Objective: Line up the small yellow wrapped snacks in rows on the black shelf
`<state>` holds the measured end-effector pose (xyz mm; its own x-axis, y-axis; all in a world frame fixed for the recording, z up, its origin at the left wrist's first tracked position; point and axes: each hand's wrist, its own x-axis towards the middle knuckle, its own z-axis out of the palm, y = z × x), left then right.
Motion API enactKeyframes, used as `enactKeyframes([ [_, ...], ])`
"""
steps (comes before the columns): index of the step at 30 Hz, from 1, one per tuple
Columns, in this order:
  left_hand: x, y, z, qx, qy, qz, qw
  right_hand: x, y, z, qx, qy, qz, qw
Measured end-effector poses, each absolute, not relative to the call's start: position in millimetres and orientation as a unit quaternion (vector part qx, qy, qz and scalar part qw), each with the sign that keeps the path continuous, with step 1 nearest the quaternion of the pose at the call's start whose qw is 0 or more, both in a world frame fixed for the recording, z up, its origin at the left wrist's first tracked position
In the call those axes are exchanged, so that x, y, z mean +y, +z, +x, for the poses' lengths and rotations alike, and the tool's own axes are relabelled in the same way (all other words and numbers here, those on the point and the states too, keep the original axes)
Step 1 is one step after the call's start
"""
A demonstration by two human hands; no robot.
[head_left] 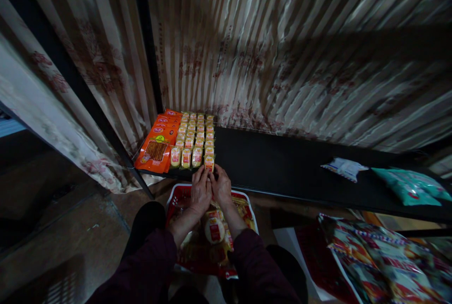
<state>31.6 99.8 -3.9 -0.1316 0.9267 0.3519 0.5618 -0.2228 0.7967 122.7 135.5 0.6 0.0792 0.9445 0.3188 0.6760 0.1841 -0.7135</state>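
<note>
Small wrapped cakes (186,158) in clear packets with red-and-white labels stand in several rows on the black shelf (268,158). At the front of the right-hand row is one wrapped cake (209,162), right at the shelf's edge. My left hand (200,190) and my right hand (221,187) close in on its lower end from both sides, fingers bent together. Their fingertips partly hide the packet's bottom. Below my wrists sits a red basket (252,209) with a white rim, holding more packets, among them a round wrapped cake (214,228).
Orange snack bags (153,148) overlap at the shelf's left end, beside a black upright post (146,35). Farther right lie a white packet (344,168) and teal bags (406,185). Large snack bags (384,257) fill a container at lower right. A patterned curtain (282,49) hangs behind.
</note>
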Motion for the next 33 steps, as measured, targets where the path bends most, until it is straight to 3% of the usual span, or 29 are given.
enactKeyframes([
  [33,96,-9,25,0.566,0.465,0.658,0.173,120,-1,117,-0.65,0.155,-0.615,0.419],
])
